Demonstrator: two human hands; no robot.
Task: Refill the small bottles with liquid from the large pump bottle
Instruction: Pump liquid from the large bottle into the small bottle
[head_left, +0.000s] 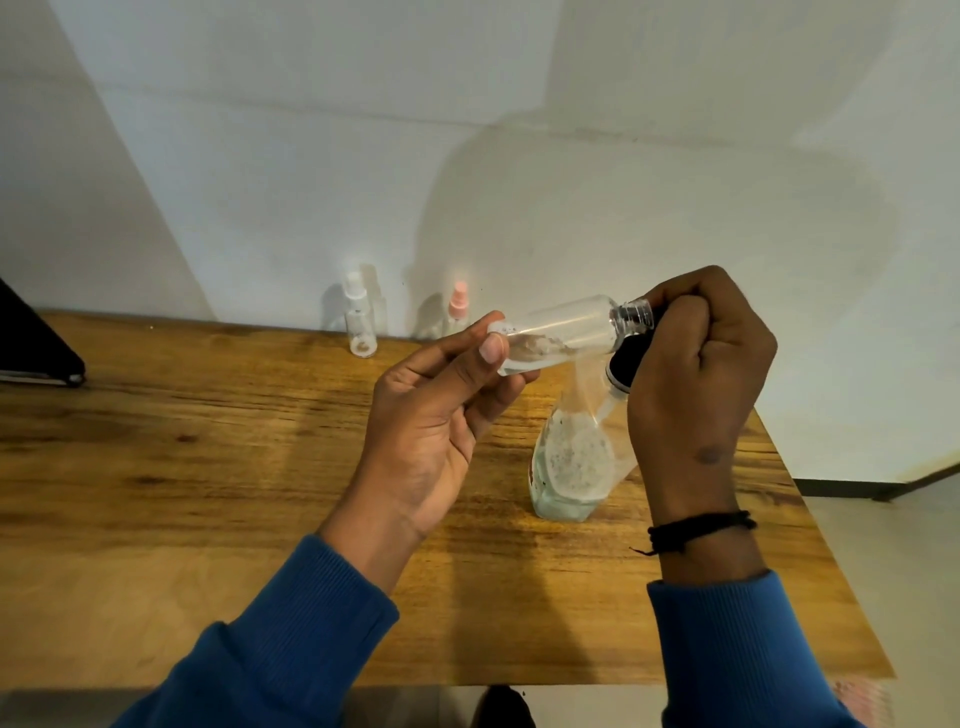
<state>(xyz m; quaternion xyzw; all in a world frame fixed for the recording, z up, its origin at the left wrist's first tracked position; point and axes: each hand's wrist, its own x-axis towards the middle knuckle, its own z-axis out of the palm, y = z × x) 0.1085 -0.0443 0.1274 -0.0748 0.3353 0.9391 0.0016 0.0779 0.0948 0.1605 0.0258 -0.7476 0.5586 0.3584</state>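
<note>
The left hand pinches a small clear bottle held on its side, mouth meeting the black pump head that the right hand grips. The large pump bottle stands near the surface's right edge. Two capped small bottles stand at the far edge by the wall, with broad bare wood left of the hands.

Small bottles: three are seen — one uncapped small clear bottle held tilted in mid-scene, one white-capped bottle and one pink-capped bottle stood far against the wall.
Large bottles: one large pump bottle is counted, right of centre on the table.
Hands: two are shown, left hand and right hand.
Tables: one wooden table.
Wristbands: one black wristband, right.
Dark objects: one dark object, far left.
</note>
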